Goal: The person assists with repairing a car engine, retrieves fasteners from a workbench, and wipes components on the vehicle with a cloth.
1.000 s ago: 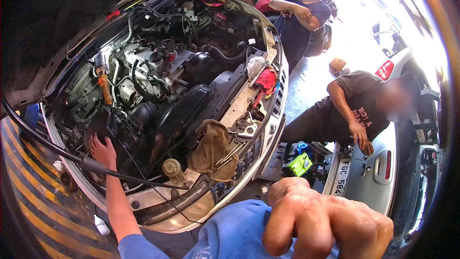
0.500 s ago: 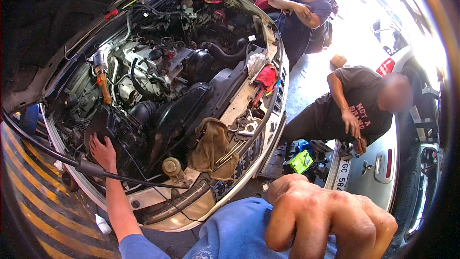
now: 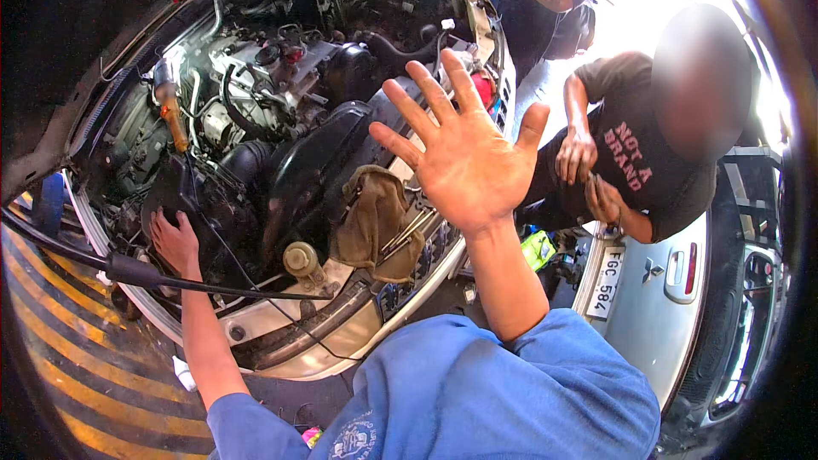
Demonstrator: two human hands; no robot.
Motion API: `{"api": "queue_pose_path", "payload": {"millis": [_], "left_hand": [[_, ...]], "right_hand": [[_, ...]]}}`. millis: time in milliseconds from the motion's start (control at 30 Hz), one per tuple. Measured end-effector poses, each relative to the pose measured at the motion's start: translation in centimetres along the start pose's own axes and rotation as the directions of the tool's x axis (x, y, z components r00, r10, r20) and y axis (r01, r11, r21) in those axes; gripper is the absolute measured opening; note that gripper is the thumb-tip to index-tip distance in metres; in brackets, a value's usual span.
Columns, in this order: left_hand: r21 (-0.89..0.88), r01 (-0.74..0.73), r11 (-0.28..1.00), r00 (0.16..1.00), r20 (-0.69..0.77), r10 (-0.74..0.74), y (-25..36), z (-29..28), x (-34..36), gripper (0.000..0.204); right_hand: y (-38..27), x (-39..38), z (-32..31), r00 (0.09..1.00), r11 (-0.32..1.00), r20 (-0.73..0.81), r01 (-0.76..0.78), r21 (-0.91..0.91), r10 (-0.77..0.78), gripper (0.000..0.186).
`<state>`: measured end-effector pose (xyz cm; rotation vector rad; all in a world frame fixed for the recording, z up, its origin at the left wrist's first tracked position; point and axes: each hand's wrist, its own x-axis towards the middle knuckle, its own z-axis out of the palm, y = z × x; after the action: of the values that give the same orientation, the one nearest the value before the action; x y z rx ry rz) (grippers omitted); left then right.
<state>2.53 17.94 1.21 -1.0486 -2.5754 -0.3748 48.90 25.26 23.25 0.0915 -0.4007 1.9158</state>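
Note:
My left hand (image 3: pixel 175 238) rests with its fingers spread on a black part (image 3: pixel 166 196) at the near left of the engine bay. It grips nothing that I can see. My right hand (image 3: pixel 473 162) is raised high in front of the car's front edge, palm showing, fingers and thumb spread, holding nothing. It hides part of the front panel and a red item (image 3: pixel 484 89) behind it. Between the hands, a brown cloth (image 3: pixel 371 226) lies over the front panel, beside a round tan cap (image 3: pixel 300 259). A work lamp with an orange handle (image 3: pixel 175 128) stands among the engine parts.
A black prop rod (image 3: pixel 239 290) crosses above my left forearm. A co-worker (image 3: pixel 656 153) in a dark shirt stands at the right, hands together, before a silver vehicle (image 3: pixel 648 324). Others stand at the far side. A white bottle (image 3: pixel 183 372) lies on the striped floor.
My right hand has gone from a bent shape close to the camera at lower right to raised and spread. My left hand stays on the black part. The co-worker at right has brought both hands together.

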Motion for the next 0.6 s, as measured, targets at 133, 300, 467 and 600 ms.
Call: {"api": "queue_pose_path", "payload": {"millis": [133,300,467,600], "left_hand": [[0.0,0.011,1.0,0.999,0.044,-0.011,0.3,-0.6,0.0,0.052],[0.009,0.002,1.0,0.999,0.033,-0.002,0.6,-1.0,0.1,0.052],[-0.007,0.023,1.0,0.999,0.04,-0.023,0.7,-1.1,-0.1,0.053],[-0.007,0.015,1.0,0.999,0.029,-0.015,0.7,-1.2,-0.1,0.052]], "right_hand": [[-0.3,-0.4,-1.4,1.0,0.999,-0.003,-0.024,0.022,0.024,0.094],[-0.2,-0.4,-2.3,0.998,0.996,0.007,-0.066,-0.058,0.066,0.091],[-0.1,-0.6,-2.9,0.997,0.996,-0.019,-0.081,-0.045,0.08,0.091],[0.2,-0.7,-3.4,0.995,0.996,-0.051,-0.084,-0.001,0.084,0.091]]}}
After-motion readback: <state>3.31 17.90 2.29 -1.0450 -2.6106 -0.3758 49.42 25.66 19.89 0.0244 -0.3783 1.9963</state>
